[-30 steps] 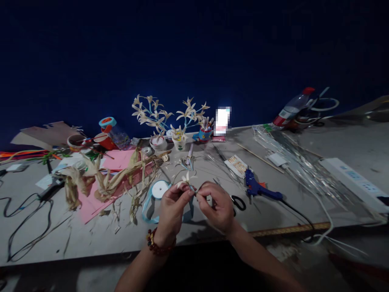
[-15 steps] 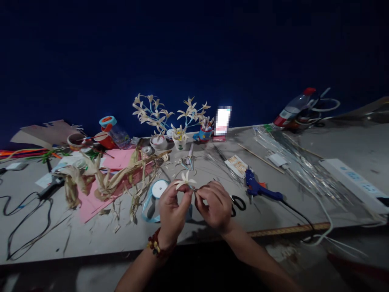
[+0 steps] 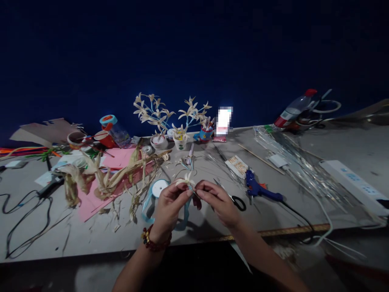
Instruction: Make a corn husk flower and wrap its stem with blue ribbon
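A pale corn-husk flower [image 3: 186, 179] is pinched between the thumb and fingers of my left hand [image 3: 170, 205]. My right hand [image 3: 219, 200] is closed, its thumb and fingertips on the thin stem just right of the bloom. Light-blue wrapping shows on that stem; its lower end is hidden by my fingers. A roll of light-blue tape [image 3: 158, 188] lies beside my left hand, with a strip looping beneath both hands. Scissors [image 3: 238, 202] with black handles lie just beyond my right wrist, partly covered by it.
Finished flower sprays [image 3: 153, 108] stand in small white pots [image 3: 180, 142] at the back. Dried husks [image 3: 103, 182] lie on pink paper [image 3: 88, 209] to the left. A blue glue gun [image 3: 263, 190], thin wires [image 3: 304, 162] and a power strip [image 3: 354, 182] lie to the right.
My right hand has opened out slightly from its tight curl, with its fingers straighter along the stem. My left hand has tilted a little left, still holding the flower.
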A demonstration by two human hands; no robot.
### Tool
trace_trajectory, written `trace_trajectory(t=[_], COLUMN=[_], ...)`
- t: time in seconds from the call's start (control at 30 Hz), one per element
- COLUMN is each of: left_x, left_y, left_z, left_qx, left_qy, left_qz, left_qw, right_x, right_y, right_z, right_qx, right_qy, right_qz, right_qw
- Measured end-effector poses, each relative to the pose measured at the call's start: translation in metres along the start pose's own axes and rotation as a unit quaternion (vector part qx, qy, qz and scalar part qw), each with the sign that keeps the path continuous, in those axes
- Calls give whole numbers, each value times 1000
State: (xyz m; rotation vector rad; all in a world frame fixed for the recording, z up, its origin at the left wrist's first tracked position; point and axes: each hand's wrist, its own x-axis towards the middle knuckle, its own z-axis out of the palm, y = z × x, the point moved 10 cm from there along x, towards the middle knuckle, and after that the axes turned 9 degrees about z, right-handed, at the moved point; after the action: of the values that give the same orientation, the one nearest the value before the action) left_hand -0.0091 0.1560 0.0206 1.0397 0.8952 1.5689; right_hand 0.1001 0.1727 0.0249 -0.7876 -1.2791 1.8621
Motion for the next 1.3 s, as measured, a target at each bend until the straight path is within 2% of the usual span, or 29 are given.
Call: trace_trajectory(t=[0.13, 0.27, 0.33, 0.4, 0.53, 0.67, 0.8, 0.87, 0.97, 1.07, 1.2, 1.27, 1.3], left_x=[2, 3, 3, 3, 2, 0, 1, 0, -2, -5, -7, -6, -6], left_y=[-4, -2, 1, 4, 8, 7, 15, 26, 38, 44, 41, 36, 34], left_z=[-7, -11, -10, -9, -11, -9, -6, -4, 0, 4, 5, 2, 0], left_qx=[9, 44, 65, 88, 134, 124, 184, 241, 299, 318, 307, 292, 282], left_qy=[14, 11, 3, 1, 32, 53, 45, 45, 46, 43, 37, 40, 43], left_qz=[-3, 20, 38, 54, 73, 72, 100, 137, 180, 205, 199, 182, 174], left_qw=[1000, 999, 997, 995, 988, 988, 977, 960, 936, 925, 930, 938, 943], right_x=[1, 1, -1, -6, -20, -31, -34, -34, -33, -31, -32, -33, -33], right_y=[1, 3, -1, -13, -42, -54, -55, -54, -52, -51, -49, -48, -48], right_z=[-5, -5, -9, -13, -7, 10, 22, 26, 28, 28, 31, 31, 29], right_qx=[3, -20, -67, -154, -328, -447, -543, -571, -584, -586, -588, -576, -562], right_qy=[19, 11, 38, 93, 185, 208, 219, 217, 206, 204, 199, 192, 189], right_qz=[7, 17, -7, -60, -194, -297, -337, -343, -343, -336, -345, -348, -344], right_qw=[1000, 1000, 997, 982, 906, 818, 737, 713, 707, 708, 704, 714, 728])
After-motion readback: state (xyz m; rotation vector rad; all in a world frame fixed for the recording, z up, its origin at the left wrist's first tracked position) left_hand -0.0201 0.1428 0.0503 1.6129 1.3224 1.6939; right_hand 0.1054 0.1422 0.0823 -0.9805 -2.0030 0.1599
